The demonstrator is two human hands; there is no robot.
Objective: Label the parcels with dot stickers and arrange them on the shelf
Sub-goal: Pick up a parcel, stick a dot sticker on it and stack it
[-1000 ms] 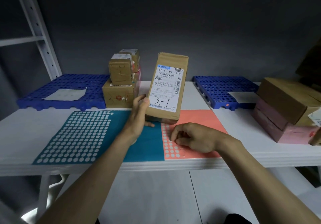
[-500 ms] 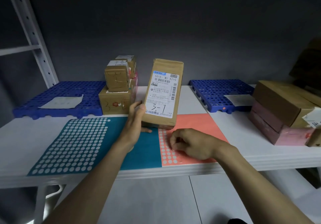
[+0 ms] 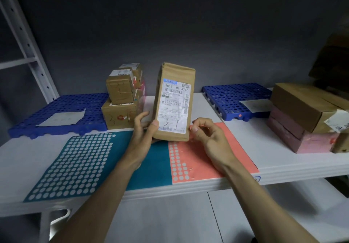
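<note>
Labelling is the step in hand. Left of centre, the left hand (image 3: 144, 127) grips the upright parcel (image 3: 174, 103) at its lower edge, over the teal sheet (image 3: 79, 165) on the shelf (image 3: 283, 159). Just right, the right hand (image 3: 206, 135) pinches its fingertips together beside the parcel, above the pink sheet (image 3: 211, 159). A sticker there is too small to confirm. Next, I judge, press it on. Boxes (image 3: 309, 118) far right are cut off.

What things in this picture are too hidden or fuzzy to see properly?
All from the head view:
- Whether the right hand pinches a dot sticker: fingertips curl together, anything between them is too small.
- Small print on the tall parcel's label: blurred; only "501E", "A21C" and handwritten "3-1" read.
- The parcel's bottom left corner: covered by the left hand.
- Brown box at right: cut off by the frame edge.
</note>
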